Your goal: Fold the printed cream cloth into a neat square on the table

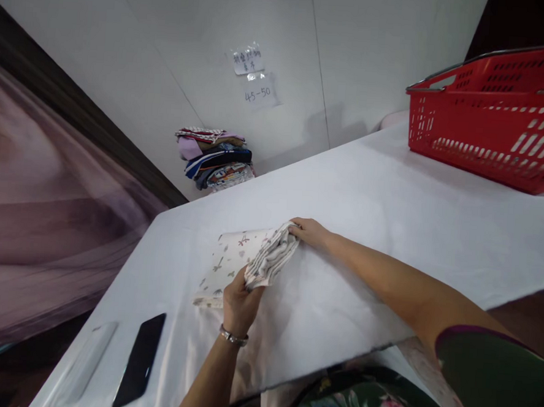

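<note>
A folded white cloth (232,256) with a small printed pattern lies on the white-covered table (355,196). Its right end is raised, and the stacked layers of fabric show along that edge. My left hand (242,303) grips the near corner of this raised end, thumb against the layers. At the far corner, my right hand (314,234) pinches the same end between thumb and fingers. The undersides of both hands' grips are hidden by the cloth.
A black phone (139,361) and a pale, flat white object (87,364) lie near the left edge. Several folded clothes (217,157) are stacked by the wall beyond the table. A red plastic basket (479,130) stands at the far right. Pink sheer fabric (54,215) hangs at left.
</note>
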`<state>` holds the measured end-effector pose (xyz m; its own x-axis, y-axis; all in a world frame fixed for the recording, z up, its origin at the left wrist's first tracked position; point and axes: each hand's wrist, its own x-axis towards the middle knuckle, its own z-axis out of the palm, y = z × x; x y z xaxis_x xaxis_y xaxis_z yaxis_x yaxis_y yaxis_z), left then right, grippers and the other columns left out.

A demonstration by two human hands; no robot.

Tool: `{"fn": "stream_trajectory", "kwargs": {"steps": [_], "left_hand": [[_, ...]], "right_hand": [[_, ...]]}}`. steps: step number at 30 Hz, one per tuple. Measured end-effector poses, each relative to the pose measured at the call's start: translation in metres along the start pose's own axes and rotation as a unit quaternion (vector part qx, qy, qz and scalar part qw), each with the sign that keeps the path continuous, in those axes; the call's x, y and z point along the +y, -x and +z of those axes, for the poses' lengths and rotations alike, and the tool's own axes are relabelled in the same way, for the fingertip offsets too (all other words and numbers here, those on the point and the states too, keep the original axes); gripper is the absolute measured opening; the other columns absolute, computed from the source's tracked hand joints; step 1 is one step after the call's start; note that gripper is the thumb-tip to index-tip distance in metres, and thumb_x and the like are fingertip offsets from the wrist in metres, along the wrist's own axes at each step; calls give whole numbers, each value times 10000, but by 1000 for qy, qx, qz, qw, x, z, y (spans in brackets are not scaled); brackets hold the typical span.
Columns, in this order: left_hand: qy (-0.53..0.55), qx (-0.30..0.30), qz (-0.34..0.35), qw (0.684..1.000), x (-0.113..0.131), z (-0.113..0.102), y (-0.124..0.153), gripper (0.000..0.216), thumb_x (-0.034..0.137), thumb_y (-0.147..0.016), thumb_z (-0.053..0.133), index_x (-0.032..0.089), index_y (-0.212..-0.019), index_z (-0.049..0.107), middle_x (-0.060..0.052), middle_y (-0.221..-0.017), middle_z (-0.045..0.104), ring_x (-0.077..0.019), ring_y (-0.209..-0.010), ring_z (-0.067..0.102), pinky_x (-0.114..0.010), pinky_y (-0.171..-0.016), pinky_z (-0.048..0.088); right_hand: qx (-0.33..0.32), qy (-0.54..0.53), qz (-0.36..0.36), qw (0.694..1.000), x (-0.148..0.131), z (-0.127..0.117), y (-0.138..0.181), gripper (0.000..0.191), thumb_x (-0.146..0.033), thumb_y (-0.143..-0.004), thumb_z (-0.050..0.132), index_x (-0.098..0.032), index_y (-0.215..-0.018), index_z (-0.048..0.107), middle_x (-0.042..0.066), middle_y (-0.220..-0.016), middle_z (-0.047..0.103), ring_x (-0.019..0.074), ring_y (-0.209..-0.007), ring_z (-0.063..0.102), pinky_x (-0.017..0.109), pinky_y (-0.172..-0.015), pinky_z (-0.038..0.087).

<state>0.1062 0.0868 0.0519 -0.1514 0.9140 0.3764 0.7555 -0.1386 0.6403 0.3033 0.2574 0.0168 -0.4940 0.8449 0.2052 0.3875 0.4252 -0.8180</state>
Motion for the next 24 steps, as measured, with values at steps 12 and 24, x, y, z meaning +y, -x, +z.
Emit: {"fn": "stream_trajectory", "kwargs": {"steps": [12,24], "left_hand": [[-45,-13,43,998,-4,3,7,358,291,-726,584,191,-1070,601,-12,-857,694,-162,-746,639,-240,-658,501],[-123,-21,227,966,-10,9,15,348,225,-768,532,189,-1111,582,-63,-991,678,-193,-911,634,-281,-781,507]], "right_hand": [[25,23,160,987,2,17,-13,526,-318,-712,562,-155,-1209,502,116,-1174,582,257,-1059,533,325,-859,408],[30,-63,222,973,2,2,-22,241,-153,-657,529,-147,-864,651,57,-788,674,156,-680,607,207,-548,443]]}}
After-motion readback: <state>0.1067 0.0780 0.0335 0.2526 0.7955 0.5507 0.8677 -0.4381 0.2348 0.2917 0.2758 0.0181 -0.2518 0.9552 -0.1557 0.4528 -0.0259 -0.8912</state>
